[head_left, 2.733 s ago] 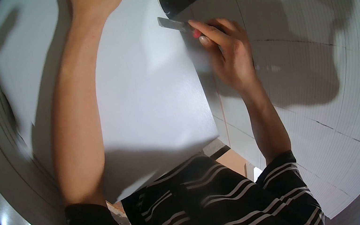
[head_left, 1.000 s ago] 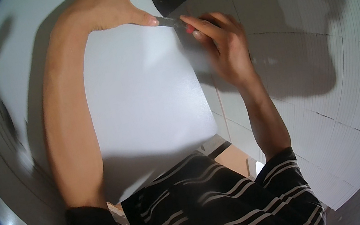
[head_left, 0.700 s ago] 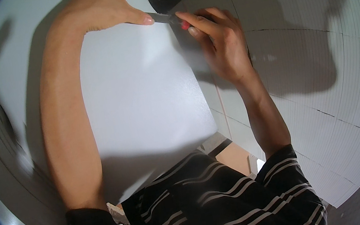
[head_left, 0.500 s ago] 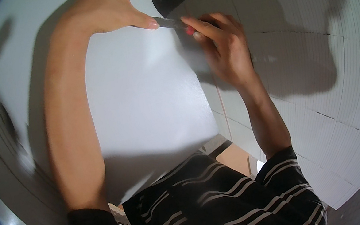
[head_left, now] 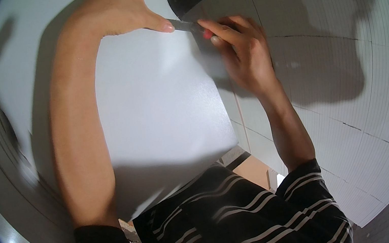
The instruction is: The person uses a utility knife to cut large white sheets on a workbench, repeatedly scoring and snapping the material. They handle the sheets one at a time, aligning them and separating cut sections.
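A: 2 hands meet at the top edge of the white sheet [head_left: 156,107]. The left hand [head_left: 122,10] lies palm down on the sheet's upper part, fingers closed loosely together, thumb stretched out to the right so that its tip presses on the sheet just beside the blade of the knife [head_left: 188,24].

B: And the right hand [head_left: 240,54]?

A: It is curled around a slim utility knife with a grey blade and a red spot on its handle. The forefinger runs along the top of the tool, the other fingers folded under it. The blade points left, toward the left thumb, and touches the sheet's upper right corner area.

B: Where does the sheet lie?

A: On a pale surface [head_left: 354,94] made of ribbed white panels with thin seams between them. The sheet covers the surface's left part; its right edge runs down from the knife toward the person's striped shirt [head_left: 233,228]. The left forearm crosses the sheet along its left side.

B: Anything beyond the sheet?

A: Above the knife, at the far edge of the sheet, there is a dark grey patch with a small white ring on it; what it is cannot be told. To the right of the sheet, the shadow of the person falls on the panels.
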A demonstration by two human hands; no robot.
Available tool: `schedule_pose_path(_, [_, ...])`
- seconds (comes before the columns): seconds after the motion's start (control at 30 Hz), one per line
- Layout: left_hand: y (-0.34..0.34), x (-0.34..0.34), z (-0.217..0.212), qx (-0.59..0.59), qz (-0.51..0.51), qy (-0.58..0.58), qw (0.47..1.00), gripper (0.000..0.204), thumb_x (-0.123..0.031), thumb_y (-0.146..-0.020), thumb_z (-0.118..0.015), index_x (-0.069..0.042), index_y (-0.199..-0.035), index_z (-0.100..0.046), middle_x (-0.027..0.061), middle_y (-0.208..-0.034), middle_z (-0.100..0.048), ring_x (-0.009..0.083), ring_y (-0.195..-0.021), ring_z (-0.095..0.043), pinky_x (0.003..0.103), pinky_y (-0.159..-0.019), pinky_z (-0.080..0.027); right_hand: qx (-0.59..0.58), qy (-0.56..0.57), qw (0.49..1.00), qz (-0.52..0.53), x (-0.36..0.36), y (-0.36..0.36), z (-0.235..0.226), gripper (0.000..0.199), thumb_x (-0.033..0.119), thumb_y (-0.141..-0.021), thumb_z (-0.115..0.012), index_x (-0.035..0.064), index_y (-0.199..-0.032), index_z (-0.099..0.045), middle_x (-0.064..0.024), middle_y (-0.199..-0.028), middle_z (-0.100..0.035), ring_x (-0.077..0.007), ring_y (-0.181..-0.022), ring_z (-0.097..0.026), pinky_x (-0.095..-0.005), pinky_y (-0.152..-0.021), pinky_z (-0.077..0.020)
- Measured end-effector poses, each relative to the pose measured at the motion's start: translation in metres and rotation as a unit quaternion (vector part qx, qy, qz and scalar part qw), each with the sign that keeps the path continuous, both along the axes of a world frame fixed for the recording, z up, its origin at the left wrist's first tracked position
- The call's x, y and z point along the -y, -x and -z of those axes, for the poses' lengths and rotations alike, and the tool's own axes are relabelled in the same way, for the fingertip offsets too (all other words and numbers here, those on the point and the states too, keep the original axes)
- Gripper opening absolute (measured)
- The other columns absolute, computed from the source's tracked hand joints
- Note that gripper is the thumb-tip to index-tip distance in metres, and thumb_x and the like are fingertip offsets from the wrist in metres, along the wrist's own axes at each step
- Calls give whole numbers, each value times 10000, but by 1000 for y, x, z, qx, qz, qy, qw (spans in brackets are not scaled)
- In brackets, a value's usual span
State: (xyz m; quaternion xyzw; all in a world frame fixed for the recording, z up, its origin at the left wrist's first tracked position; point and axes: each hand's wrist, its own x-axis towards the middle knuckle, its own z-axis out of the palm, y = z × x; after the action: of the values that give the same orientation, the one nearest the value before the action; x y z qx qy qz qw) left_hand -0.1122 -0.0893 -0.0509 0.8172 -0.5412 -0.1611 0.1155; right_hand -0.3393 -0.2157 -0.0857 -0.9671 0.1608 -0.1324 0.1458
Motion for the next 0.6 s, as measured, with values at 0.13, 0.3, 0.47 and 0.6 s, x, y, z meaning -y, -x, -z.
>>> schedule_pose_path(0.13, [-3,3,3,-2,0,17,1000,1315,-553,-652,-916,-187,-1666,-162,227,-1712,-116,394,-1598,-5,559,-1299,30,-5,-17,1000,10,-2,1,-2,403,70,-895,-729,233,-1263,-746,-20,-1066,-686,-242,-988,-621,-427,-914,-440])
schedule_pose_path(0.3, [-2,1,0,-10,-3,5,1000,1311,-539,-653,-921,-188,-1665,-166,227,-1710,-126,395,-1598,-5,550,-1302,24,-1,-6,1000,10,-2,-3,-3,392,73,-907,-722,237,-1262,-748,-22,-1058,-692,-242,-993,-625,-425,-912,-446])
schedule_pose_path(0.47, [-2,0,-5,-28,-2,4,1000,1291,-517,-670,-920,-189,-1665,-165,221,-1711,-130,386,-1599,-10,545,-1305,21,21,21,999,-27,-1,-7,-4,321,20,-955,-645,109,-1241,-760,-106,-1012,-713,-255,-916,-631,-379,-828,-519])
schedule_pose_path(0.6, [-4,1,-6,-33,-7,-4,999,1268,-501,-690,-914,-191,-1665,-164,215,-1713,-129,379,-1601,-15,544,-1306,13,21,7,999,-25,0,-11,-4,313,17,-955,-647,98,-1235,-761,-105,-995,-715,-247,-906,-628,-375,-830,-517])
